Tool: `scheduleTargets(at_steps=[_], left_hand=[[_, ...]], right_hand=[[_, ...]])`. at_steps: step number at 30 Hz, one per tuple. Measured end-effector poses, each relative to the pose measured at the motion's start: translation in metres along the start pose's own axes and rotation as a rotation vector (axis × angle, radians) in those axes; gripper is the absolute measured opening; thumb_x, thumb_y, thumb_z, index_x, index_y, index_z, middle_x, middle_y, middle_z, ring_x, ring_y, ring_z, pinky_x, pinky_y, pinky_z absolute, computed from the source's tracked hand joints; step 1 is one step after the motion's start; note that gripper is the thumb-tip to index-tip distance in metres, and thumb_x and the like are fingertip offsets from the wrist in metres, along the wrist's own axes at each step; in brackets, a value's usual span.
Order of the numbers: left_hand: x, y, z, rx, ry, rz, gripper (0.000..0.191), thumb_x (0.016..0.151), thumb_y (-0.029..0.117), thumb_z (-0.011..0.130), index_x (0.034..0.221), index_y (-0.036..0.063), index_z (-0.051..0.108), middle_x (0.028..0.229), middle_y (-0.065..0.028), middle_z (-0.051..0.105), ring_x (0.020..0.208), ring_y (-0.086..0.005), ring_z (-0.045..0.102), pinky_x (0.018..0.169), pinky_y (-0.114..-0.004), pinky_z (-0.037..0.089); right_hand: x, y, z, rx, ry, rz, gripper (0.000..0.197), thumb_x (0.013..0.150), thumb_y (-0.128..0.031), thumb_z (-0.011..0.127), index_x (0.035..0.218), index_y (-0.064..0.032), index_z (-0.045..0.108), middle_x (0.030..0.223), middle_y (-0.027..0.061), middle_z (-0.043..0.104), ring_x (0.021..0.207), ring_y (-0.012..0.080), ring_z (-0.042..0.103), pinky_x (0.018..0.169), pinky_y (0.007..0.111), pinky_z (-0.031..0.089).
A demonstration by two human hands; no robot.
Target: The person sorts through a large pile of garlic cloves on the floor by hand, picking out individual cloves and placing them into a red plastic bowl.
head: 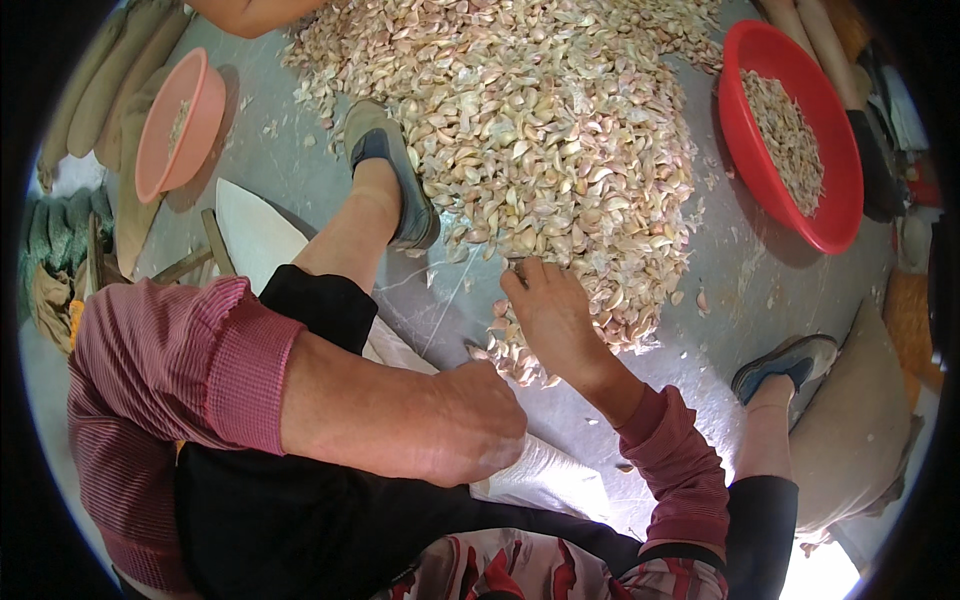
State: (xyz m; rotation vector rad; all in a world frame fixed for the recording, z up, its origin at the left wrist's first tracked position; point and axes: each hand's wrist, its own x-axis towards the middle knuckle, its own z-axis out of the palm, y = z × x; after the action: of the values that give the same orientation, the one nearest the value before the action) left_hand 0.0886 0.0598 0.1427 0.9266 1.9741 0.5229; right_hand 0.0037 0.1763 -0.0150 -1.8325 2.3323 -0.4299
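Garlic cloves, many with loose papery skins, form a large pile (pixel 540 142) on the grey floor. My right hand (pixel 549 311) reaches palm down over the near edge of this pile, its fingertips among the cloves. Something small and dark shows by its thumb and index finger, too hidden to name. Closer to my body, my left hand (pixel 480 416) is bent inward with its back toward the camera. Its fingers and anything in them are out of sight. Just beyond it lies a small cluster of cloves (pixel 521 367).
A red plastic basin (pixel 757 180) with garlic pieces stands at right, a pink basin (pixel 206 127) at left. My shoes (pixel 415 217) flank the pile. Filled sacks (pixel 847 427) lie at the right and upper left. Another person's arm (pixel 251 11) enters at the top.
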Motion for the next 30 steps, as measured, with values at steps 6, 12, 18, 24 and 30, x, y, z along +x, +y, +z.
scheduleTargets(at_steps=[6,12,18,24,30], left_hand=[[-0.004,-0.004,-0.003,0.005,-0.016,-0.029,0.013,0.072,0.012,0.06,0.068,0.0037,0.069,0.07,-0.0121,0.068,0.069,-0.0272,0.067,0.065,-0.041,0.049],[-0.012,-0.055,-0.016,-0.38,0.094,-0.343,0.025,0.09,0.027,0.057,0.091,0.0027,0.065,0.08,-0.0158,0.067,0.075,-0.0282,0.067,0.068,-0.039,0.051],[-0.027,-0.095,-0.003,-1.121,0.677,-0.509,0.035,0.094,0.035,0.058,0.085,0.0007,0.06,0.072,-0.0056,0.064,0.066,-0.0118,0.06,0.061,-0.027,0.048],[-0.03,-0.105,-0.003,-1.146,0.615,-0.47,0.025,0.098,0.021,0.054,0.082,0.0024,0.058,0.067,-0.003,0.061,0.063,-0.0096,0.059,0.059,-0.025,0.047],[-0.033,-0.109,-0.006,-1.05,0.583,-0.486,0.02,0.096,0.017,0.055,0.084,0.0019,0.061,0.065,-0.0029,0.06,0.061,-0.0098,0.059,0.058,-0.024,0.048]], right_hand=[[-0.001,0.009,-0.001,0.462,0.004,0.089,0.026,0.081,-0.002,0.057,0.107,-0.0038,0.058,0.096,0.0088,0.06,0.087,0.0234,0.06,0.073,0.035,0.048],[0.017,0.014,-0.023,1.682,0.247,0.372,0.032,0.088,0.011,0.058,0.118,0.0016,0.058,0.103,0.0036,0.064,0.089,0.0068,0.06,0.076,0.022,0.054],[0.02,0.008,-0.04,1.562,0.295,0.283,0.03,0.085,0.01,0.061,0.114,0.0014,0.06,0.094,0.0054,0.066,0.077,0.0079,0.062,0.068,0.022,0.054],[0.021,-0.001,-0.034,1.439,0.315,0.278,0.021,0.085,0.007,0.062,0.106,0.0018,0.063,0.087,0.005,0.066,0.072,0.0091,0.062,0.063,0.023,0.052],[0.018,0.001,-0.02,1.819,0.224,0.448,0.015,0.09,0.002,0.059,0.104,0.0027,0.063,0.088,0.0041,0.066,0.076,0.0082,0.062,0.064,0.02,0.05]])
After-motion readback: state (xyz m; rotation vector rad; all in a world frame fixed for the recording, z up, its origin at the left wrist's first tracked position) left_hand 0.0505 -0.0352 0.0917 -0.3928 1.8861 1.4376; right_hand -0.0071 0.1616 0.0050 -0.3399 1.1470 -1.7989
